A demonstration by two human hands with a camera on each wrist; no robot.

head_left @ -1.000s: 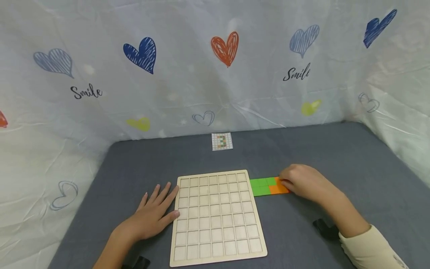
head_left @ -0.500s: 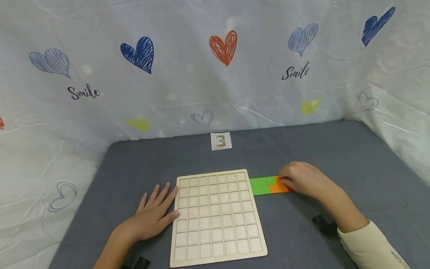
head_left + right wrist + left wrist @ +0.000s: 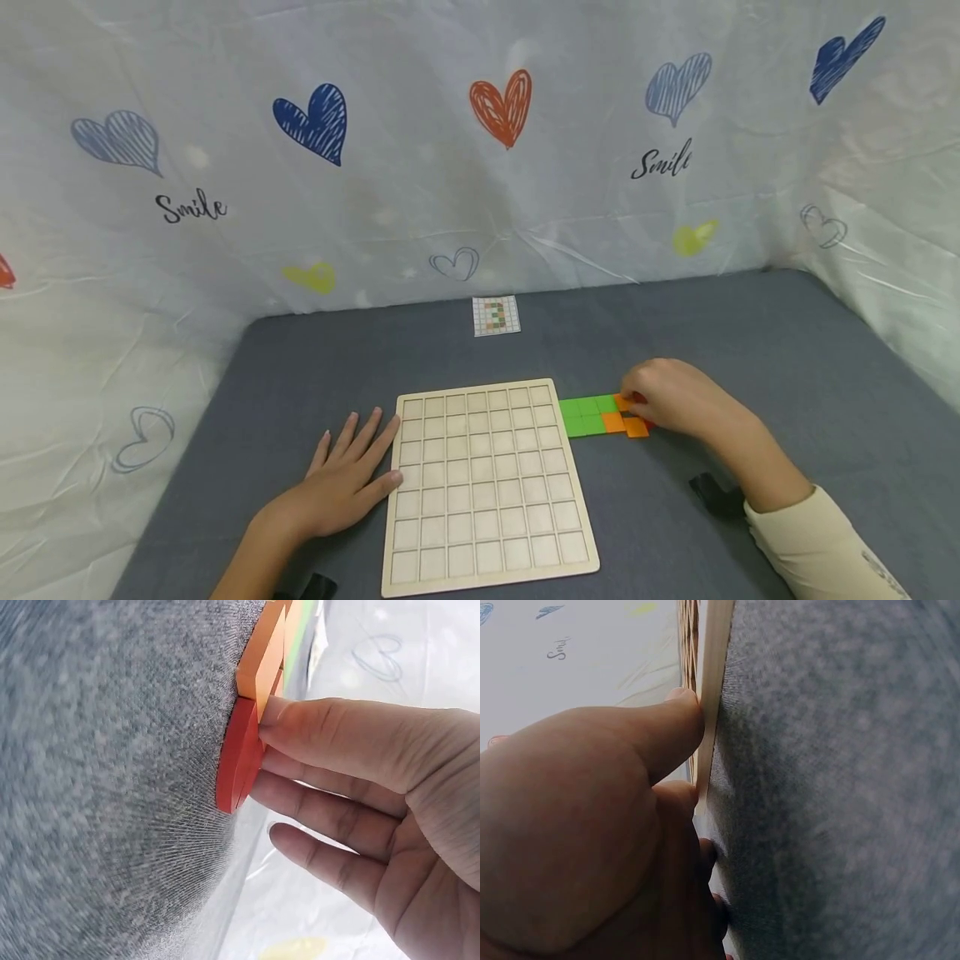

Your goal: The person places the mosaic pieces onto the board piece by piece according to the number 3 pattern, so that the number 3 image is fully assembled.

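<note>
My left hand lies spread on the table, its thumb and index fingertip touching the left edge of the wooden grid board. In the left wrist view the thumb presses against the board's side. To the board's right are two rows of flat square tiles, with green tiles nearest it. Orange tiles follow, then red tiles at the far end. My right hand pinches at an orange tile there, mostly hidden by the fingers. One front orange tile sits slightly out of line.
A small card printed with a coloured grid pattern lies near the back of the grey table. Behind it hangs a white curtain with hearts and lettering.
The front orange tile has slid out of its row toward me, and a dark gap has opened behind it. My right hand has shifted slightly; the left hand stays put.
</note>
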